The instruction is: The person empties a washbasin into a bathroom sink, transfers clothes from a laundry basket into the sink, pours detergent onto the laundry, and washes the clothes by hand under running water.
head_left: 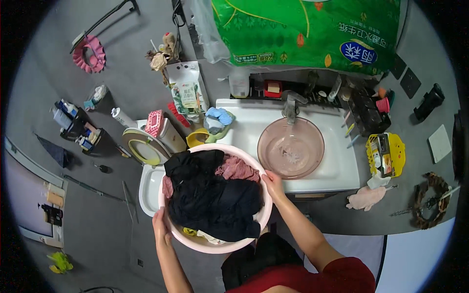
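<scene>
A large pale pink basin (215, 248) piled with clothes is held before me, by the left end of the sink. My left hand (160, 226) grips its left rim and my right hand (273, 186) grips the right rim, fingers partly hidden at the edge. Dark garments (215, 200) fill most of the basin. A dusty-pink knitted piece (238, 169) shows at the back, with a yellow item (189, 231) and a white cloth (210, 238) near the front. Close to my right hand, a clear brownish bowl (290, 148) containing water sits in the sink.
The white sink (337, 168) has a grey faucet (291, 108) over the bowl. A toilet (146, 195) stands at the left, with blue cloths (218, 118) beyond the basin. Above hangs a big green package (303, 34). At right is a yellow basket (398, 156).
</scene>
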`<state>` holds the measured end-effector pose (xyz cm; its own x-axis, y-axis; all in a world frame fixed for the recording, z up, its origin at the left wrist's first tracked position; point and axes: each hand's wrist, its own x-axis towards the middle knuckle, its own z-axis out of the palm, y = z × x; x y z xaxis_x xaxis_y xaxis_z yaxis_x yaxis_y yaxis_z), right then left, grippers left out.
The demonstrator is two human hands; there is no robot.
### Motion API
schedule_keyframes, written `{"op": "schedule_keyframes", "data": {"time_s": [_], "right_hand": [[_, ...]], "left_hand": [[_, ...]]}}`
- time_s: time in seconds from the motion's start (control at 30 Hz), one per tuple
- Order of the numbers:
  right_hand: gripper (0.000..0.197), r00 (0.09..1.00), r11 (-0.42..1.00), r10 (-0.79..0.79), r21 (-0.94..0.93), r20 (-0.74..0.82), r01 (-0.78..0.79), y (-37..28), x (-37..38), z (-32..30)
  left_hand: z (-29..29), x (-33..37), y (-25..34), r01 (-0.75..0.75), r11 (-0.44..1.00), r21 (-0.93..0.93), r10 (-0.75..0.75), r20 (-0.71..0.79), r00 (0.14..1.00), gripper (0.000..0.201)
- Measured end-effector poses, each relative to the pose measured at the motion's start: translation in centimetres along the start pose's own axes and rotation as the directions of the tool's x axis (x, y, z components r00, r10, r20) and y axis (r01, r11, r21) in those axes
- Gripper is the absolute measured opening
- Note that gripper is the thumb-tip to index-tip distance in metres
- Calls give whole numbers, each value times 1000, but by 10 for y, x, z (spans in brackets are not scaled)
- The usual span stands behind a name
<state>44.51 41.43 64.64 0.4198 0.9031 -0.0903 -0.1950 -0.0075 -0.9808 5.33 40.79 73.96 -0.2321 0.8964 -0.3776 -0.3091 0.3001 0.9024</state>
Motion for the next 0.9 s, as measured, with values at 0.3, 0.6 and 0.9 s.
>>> {"op": "schedule_keyframes", "data": {"time_s": [0.3,0.6,0.9], "right_hand": [[36,958,943,286,176,5,-282,-7,27,-16],[47,866,818,-160,-554,-474,-152,10,17,-89],[40,745,882,-301,-471,-595,-20,5,78,-174]], "left_hand": [[35,23,20,96,995,21,-98,126,987,20],[87,-3,46,-71,997,10,68,166,984,24],[149,-40,42,-166,986,-15,166,101,981,25]]}}
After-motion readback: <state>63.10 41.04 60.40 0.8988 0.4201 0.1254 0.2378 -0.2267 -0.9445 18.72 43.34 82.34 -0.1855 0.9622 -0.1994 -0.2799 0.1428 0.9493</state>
